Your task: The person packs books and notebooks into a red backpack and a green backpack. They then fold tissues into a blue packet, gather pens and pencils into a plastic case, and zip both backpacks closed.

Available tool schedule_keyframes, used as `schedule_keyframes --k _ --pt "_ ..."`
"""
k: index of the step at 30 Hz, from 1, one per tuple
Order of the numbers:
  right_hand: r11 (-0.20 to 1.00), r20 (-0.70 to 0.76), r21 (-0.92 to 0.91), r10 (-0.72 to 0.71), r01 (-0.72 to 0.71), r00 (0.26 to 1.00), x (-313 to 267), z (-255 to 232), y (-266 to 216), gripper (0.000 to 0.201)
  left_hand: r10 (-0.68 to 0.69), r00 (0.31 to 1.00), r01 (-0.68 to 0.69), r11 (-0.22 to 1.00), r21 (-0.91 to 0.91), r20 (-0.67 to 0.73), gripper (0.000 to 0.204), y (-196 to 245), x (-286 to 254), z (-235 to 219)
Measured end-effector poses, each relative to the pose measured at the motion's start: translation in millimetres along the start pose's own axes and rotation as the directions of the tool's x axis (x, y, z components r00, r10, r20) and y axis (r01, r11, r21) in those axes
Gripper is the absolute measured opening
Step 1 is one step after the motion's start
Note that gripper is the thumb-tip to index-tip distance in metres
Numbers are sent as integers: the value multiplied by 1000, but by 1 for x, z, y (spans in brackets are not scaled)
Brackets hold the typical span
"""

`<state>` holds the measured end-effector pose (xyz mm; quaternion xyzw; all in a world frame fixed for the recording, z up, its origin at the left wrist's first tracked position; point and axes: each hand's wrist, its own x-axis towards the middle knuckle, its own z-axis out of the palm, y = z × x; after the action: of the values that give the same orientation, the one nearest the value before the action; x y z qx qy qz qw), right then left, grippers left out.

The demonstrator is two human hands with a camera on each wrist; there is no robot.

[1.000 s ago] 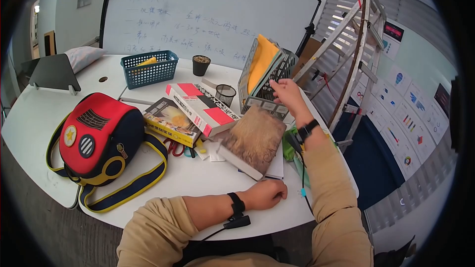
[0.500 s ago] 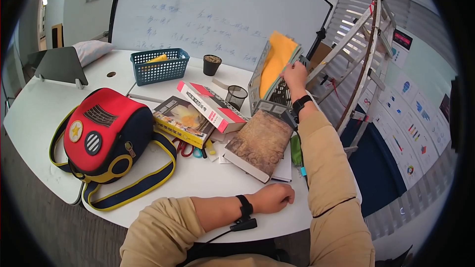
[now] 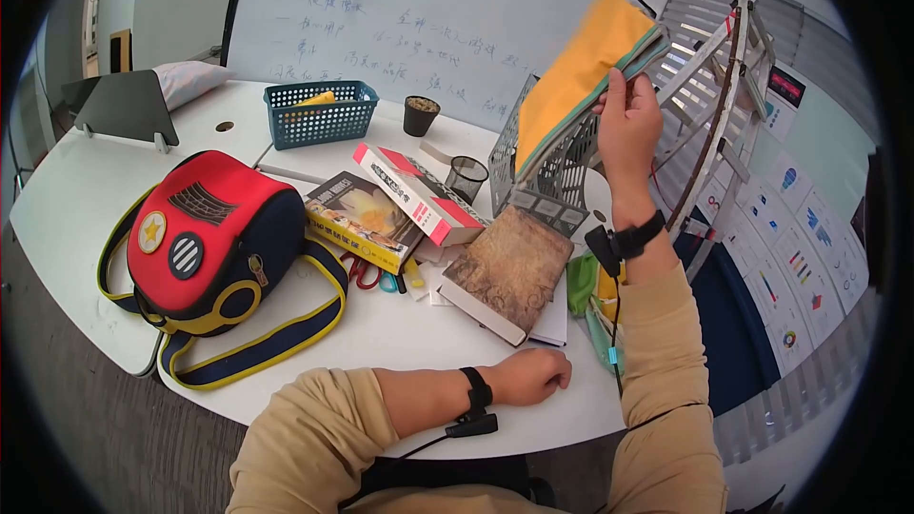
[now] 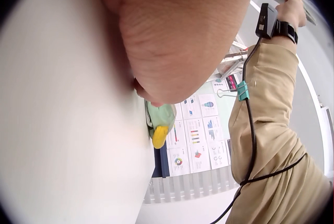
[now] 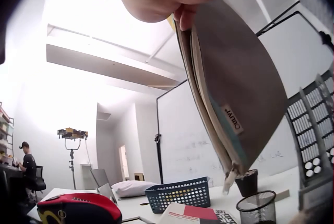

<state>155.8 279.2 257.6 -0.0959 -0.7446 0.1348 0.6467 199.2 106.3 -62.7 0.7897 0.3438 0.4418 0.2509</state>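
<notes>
– Item one?
– Yellow-and-grey zip pouch (image 3: 578, 76), upper right of the head view, near the grey rack (image 3: 562, 192); your right hand (image 3: 631, 124) pinches its edge.
– Your left hand (image 3: 531, 377)?
– Lower centre, on the white table (image 3: 571, 419); fingers loosely curled, holding nothing.
– Beyond?
– Brown book (image 3: 509, 271), centre; red backpack (image 3: 214, 238), left.

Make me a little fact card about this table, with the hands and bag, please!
Right hand: pinches a yellow-and-gray pouch, raised near the gray rack
Left hand: rests on the white table
Bag: red and navy, with a star badge
Basket: blue, yellow thing inside
Brown book: thick, lying between the bag and right arm
</notes>
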Motion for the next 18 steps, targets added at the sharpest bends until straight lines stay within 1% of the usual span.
schedule_keyframes --k 1,4,7,10,13,16,18 --pt "1000 17 -5 13 -13 1000 -5 -1 -9 25 -3 1000 3 1000 1 1 12 0 0 0" --pt "996 175 -38 81 -76 981 -20 1 -9 24 -8 1000 8 1000 7 7 12 2 0 -1" --pt "973 307 46 202 -227 930 -44 24 -10 28 -14 1000 14 1000 12 6 12 3 0 -1" --pt "889 430 164 326 -428 842 -51 43 -19 31 -15 1000 14 1000 19 13 13 3 1 -2" --pt "871 450 206 321 -446 833 -52 56 -14 33 -15 1000 15 1000 17 20 13 4 1 -4" --pt "843 448 234 349 -485 823 -50 60 -2 33 -6 1000 6 1000 6 20 13 3 0 -3" --pt "856 417 208 361 -474 834 -48 55 3 34 13 1000 -13 1000 -6 16 13 -2 0 -2"
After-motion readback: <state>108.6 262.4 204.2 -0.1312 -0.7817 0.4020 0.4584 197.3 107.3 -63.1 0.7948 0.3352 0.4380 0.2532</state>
